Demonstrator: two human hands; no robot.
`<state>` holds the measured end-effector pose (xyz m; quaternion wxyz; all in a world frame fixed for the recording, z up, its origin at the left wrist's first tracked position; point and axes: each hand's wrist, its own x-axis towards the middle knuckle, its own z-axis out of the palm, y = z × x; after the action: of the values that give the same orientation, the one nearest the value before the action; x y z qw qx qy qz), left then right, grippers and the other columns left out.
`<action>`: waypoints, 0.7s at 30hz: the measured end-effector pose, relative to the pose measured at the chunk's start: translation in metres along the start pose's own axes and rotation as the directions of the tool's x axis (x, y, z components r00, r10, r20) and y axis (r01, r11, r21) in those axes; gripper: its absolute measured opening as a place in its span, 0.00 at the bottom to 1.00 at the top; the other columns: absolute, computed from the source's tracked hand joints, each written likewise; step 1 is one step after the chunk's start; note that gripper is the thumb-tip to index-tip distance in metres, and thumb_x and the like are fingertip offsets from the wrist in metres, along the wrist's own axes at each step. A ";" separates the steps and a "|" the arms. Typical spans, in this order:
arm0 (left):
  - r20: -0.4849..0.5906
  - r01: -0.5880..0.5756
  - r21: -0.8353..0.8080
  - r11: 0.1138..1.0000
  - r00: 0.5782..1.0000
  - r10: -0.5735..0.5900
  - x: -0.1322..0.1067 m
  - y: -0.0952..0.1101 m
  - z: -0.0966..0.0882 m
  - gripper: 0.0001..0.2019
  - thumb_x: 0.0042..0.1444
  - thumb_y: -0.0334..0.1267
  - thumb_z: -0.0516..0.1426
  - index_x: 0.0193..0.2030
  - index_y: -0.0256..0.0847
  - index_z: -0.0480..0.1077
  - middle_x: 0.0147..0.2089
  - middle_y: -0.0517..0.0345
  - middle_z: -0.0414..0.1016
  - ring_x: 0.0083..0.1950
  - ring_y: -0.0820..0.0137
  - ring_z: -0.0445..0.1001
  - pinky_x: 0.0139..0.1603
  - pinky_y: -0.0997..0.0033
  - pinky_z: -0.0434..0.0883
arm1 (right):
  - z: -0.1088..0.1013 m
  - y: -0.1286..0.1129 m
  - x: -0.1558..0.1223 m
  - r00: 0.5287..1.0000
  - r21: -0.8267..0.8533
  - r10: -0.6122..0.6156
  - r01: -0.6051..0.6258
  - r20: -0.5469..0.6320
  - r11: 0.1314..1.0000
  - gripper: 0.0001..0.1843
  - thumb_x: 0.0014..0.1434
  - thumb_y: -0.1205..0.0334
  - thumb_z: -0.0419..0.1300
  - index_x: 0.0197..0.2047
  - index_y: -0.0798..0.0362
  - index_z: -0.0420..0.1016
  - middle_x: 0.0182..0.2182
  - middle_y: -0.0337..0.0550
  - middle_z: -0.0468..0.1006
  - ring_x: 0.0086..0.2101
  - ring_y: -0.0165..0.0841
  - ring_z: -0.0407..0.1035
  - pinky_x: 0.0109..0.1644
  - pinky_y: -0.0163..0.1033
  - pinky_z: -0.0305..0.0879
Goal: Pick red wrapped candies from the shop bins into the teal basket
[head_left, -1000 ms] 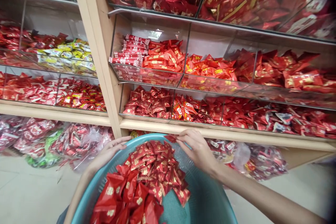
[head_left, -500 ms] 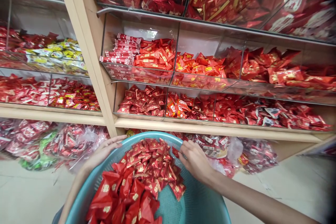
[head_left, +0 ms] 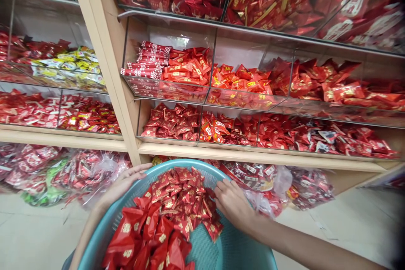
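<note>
A teal plastic basket [head_left: 186, 163] with mesh sides fills the lower middle, its far rim close to the shelf front. Inside lie many small red candy packets [head_left: 180, 194] with gold print, and larger red packets [head_left: 152, 236] nearer me. My left hand [head_left: 128, 181] holds the basket's left rim, its fingers long and close together. On the right side, my right hand [head_left: 232, 202] reaches over the rim into the basket, beside the small packets. Its fingers are curled, with the fingertips hidden; whether they pinch a packet does not show.
Wooden shelves [head_left: 259, 156] with clear-fronted bins of red packets stand ahead. A wooden upright [head_left: 104, 63] divides them; yellow-and-white packets [head_left: 69, 65] are at left. Plastic bags of candy [head_left: 88, 173] and more bags [head_left: 311, 185] lie under the bottom shelf on the tiled floor.
My right hand has slid from the basket's rim slightly down and inward, its fingers now beside the small packets. My left hand and the basket have barely moved.
</note>
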<state>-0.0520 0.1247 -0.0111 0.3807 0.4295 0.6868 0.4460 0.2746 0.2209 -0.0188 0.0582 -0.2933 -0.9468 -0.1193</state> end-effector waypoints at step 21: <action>0.016 0.037 -0.043 0.998 0.999 -0.037 -0.007 0.016 0.003 0.19 0.44 0.44 0.57 0.45 0.49 0.74 0.51 0.61 0.74 0.56 0.55 0.66 0.57 0.60 0.62 | 0.020 -0.026 -0.001 0.970 -0.136 -0.243 0.243 0.019 0.960 0.04 0.53 0.72 0.57 0.28 0.56 0.70 0.28 0.45 0.72 0.33 0.35 0.64 0.33 0.41 0.57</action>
<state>-0.0429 0.1228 0.0039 0.4034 0.4118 0.6819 0.4503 0.2602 0.2047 -0.0430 0.0219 -0.1785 -0.9651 -0.1902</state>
